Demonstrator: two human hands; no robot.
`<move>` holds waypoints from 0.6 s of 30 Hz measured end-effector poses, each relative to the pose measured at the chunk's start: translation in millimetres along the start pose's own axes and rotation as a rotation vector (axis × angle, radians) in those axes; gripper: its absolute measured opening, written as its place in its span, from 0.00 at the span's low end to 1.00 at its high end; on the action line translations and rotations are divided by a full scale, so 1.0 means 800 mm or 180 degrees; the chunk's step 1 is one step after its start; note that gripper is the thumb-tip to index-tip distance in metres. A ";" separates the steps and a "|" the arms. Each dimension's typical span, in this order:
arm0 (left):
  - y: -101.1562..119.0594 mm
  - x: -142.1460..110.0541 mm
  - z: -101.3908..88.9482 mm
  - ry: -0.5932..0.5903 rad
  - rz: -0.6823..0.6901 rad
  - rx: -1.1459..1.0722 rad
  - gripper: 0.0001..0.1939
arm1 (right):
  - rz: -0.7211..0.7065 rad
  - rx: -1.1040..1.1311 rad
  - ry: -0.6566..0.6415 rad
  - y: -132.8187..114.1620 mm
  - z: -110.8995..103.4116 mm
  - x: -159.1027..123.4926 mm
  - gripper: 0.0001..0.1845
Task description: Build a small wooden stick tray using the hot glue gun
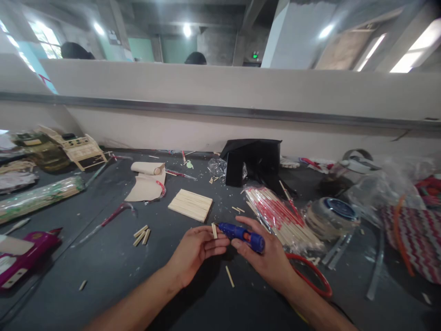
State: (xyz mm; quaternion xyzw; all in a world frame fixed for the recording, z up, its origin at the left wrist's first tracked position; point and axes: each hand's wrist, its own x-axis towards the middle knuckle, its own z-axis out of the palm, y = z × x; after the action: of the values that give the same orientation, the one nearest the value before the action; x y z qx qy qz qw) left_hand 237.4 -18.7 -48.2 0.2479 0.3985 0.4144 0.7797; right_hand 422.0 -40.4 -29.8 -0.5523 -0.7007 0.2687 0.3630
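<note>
Between the thumb and fingers of my left hand is a short pale wooden stick, held upright. My right hand grips a blue hot glue gun, its nozzle pointing left at the stick, close to or touching it. Just beyond my hands lies a flat panel of sticks set side by side. A single loose stick rests on the table below my hands. Several short stick pieces lie to the left.
A plastic bag of sticks and a clear jar stand at the right, near red-handled scissors. A black folded sheet is at the back. On the left are a purple tool and a small wooden chair model.
</note>
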 end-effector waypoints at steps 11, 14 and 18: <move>0.000 0.000 0.000 0.0041 -0.0025 0.0008 0.08 | -0.0016 -0.0063 -0.0053 0.003 0.000 0.001 0.24; 0.000 0.000 0.001 0.0030 -0.0032 0.0002 0.08 | -0.0022 -0.0063 -0.0052 0.001 0.000 0.001 0.23; 0.001 0.000 0.002 0.0031 -0.0020 0.0003 0.07 | -0.0005 -0.0066 -0.0085 0.000 -0.001 0.002 0.23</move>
State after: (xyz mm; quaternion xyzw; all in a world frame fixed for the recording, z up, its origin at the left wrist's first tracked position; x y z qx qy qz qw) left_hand 238.5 -18.3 -46.7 0.2450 0.4033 0.4130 0.7790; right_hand 422.1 -39.1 -29.0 -0.5518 -0.7087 0.2685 0.3481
